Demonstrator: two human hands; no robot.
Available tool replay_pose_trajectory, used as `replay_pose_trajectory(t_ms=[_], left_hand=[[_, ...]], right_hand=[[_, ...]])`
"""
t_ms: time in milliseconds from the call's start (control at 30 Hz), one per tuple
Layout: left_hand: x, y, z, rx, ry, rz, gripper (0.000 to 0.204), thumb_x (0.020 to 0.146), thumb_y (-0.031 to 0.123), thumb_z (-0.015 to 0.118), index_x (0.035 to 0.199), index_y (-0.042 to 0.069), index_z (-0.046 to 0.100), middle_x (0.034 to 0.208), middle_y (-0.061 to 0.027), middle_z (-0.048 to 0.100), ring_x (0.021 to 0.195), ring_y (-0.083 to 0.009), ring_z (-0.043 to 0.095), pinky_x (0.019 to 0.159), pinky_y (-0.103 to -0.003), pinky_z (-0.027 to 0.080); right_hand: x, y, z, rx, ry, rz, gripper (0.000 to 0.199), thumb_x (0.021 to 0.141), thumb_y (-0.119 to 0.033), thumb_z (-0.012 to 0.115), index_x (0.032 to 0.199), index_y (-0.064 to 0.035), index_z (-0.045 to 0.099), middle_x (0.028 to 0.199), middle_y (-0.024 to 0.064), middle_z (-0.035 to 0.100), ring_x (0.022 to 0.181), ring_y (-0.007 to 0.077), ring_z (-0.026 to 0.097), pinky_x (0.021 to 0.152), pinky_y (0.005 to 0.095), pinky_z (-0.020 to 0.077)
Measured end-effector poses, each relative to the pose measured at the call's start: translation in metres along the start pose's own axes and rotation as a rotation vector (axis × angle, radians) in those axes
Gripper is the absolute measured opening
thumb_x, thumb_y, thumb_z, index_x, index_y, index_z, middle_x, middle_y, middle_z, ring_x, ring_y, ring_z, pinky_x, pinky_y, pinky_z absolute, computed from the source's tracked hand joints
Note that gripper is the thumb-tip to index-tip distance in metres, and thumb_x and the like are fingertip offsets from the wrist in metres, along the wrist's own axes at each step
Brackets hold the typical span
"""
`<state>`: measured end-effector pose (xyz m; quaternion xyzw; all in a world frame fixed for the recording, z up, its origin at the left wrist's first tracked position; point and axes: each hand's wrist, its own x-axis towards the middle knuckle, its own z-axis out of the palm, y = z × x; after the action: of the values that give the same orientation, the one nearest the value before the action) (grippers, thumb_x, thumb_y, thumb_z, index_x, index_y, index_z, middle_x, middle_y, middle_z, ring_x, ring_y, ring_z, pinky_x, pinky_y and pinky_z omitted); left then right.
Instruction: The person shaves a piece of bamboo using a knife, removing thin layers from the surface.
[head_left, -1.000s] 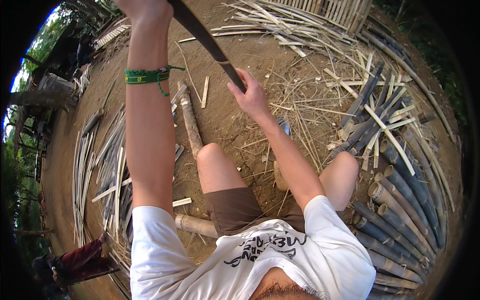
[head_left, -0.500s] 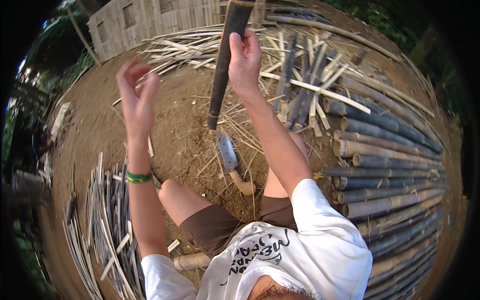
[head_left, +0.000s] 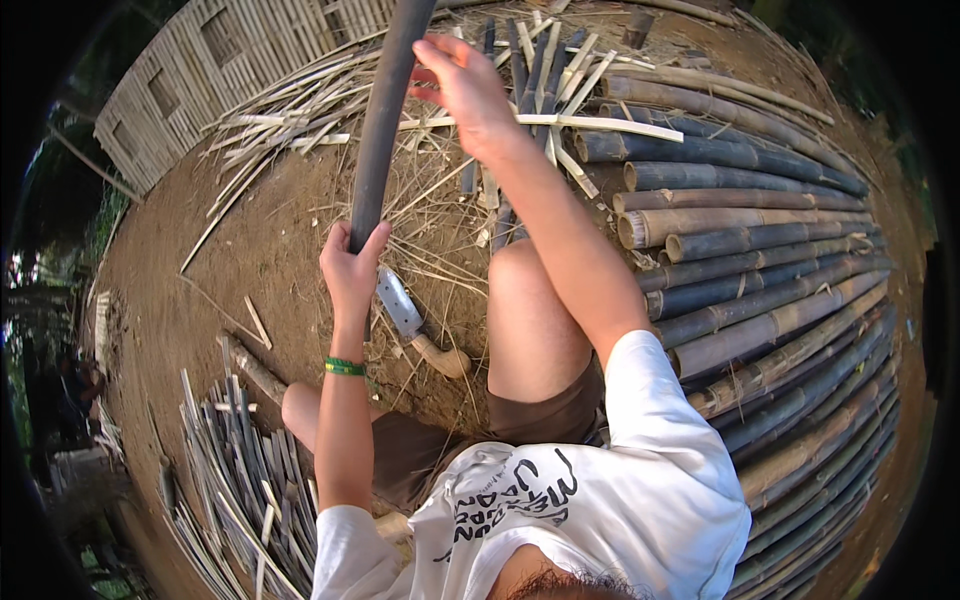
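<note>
A long dark length of bamboo (head_left: pixel 382 130) stands nearly upright in front of me, its top running out of the head view. My left hand (head_left: pixel 350 270) is closed around its lower part. Beside the upper part, my right hand (head_left: pixel 465 95) has its fingers apart, the tips close to the bamboo's right edge; whether they touch it I cannot tell. On the ground below, between my legs, lies a broad knife (head_left: pixel 398 302) with holes in its blade and a curved wooden handle.
Whole bamboo poles (head_left: pixel 770 225) are stacked along the right. Split strips (head_left: pixel 240 480) lie bundled at the lower left, and more pale strips (head_left: pixel 290 115) are heaped ahead. A woven bamboo wall (head_left: pixel 190 80) stands at the far left. Thin shavings (head_left: pixel 440 215) litter the soil.
My left hand, empty and raised before, now grips the bamboo's lower part. The right hand has loosened its hold and spread its fingers. The view has turned, and the bamboo appears farther left.
</note>
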<state>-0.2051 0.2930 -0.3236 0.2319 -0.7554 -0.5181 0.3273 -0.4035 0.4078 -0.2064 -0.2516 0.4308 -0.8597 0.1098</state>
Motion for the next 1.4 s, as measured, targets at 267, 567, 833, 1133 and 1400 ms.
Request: replay_pose_trajectory(t_ms=[267,567,833,1133,1400], left_hand=[[0.012,0.028,-0.137,0.554,0.239,-0.032,0.046,0.074,0.044,0.084,0.081,0.001,0.07,0.064,-0.0049,0.064,0.058,-0.0124,0.057,0.057,-0.03,0.045],[-0.237,-0.048,-0.28,0.679,0.686,-0.447,0.046,0.073,0.041,0.085,0.079,0.001,0.065,0.061,-0.0054,0.061,0.055,-0.0138,0.054,0.054,-0.032,0.043],[-0.508,-0.109,-0.323,0.901,0.959,-1.045,0.049,0.067,0.047,0.086,0.08,0.005,0.066,0.07,-0.0115,0.068,0.063,-0.0267,0.065,0.061,-0.039,0.05],[-0.589,-0.067,-0.55,1.136,0.77,-1.143,0.052,0.069,0.047,0.084,0.094,0.005,0.064,0.081,-0.0167,0.069,0.078,-0.0343,0.068,0.07,-0.044,0.051],[-0.476,-0.145,-0.62,1.522,0.688,-1.317,0.083,0.082,0.041,0.075,0.151,0.022,0.033,0.142,-0.0166,0.048,0.135,-0.0344,0.042,0.108,-0.061,0.033]], right_hand=[[-0.017,0.022,-0.122,-0.145,0.017,0.387,0.032,0.096,-0.022,0.064,0.12,-0.0017,0.061,0.109,0.0105,0.068,0.1,0.0195,0.065,0.089,0.0344,0.0543],[-0.03,0.07,-0.183,-0.3,-0.032,0.573,0.038,0.099,-0.027,0.061,0.126,0.0,0.056,0.111,0.0101,0.065,0.1,0.0194,0.063,0.092,0.0341,0.0515],[-0.079,0.107,-0.243,-0.672,0.144,0.77,0.041,0.097,-0.031,0.062,0.128,-0.0046,0.056,0.106,0.007,0.066,0.092,0.0164,0.064,0.084,0.0304,0.0525],[-0.089,0.123,-0.244,-0.976,0.231,0.828,0.041,0.097,-0.033,0.059,0.128,-0.0056,0.058,0.103,0.0067,0.068,0.085,0.0165,0.066,0.075,0.0297,0.0539],[-0.098,0.139,-0.234,-1.088,-0.016,0.772,0.033,0.092,-0.025,0.065,0.118,-0.0041,0.063,0.098,0.0049,0.069,0.083,0.018,0.066,0.07,0.0317,0.0529]])
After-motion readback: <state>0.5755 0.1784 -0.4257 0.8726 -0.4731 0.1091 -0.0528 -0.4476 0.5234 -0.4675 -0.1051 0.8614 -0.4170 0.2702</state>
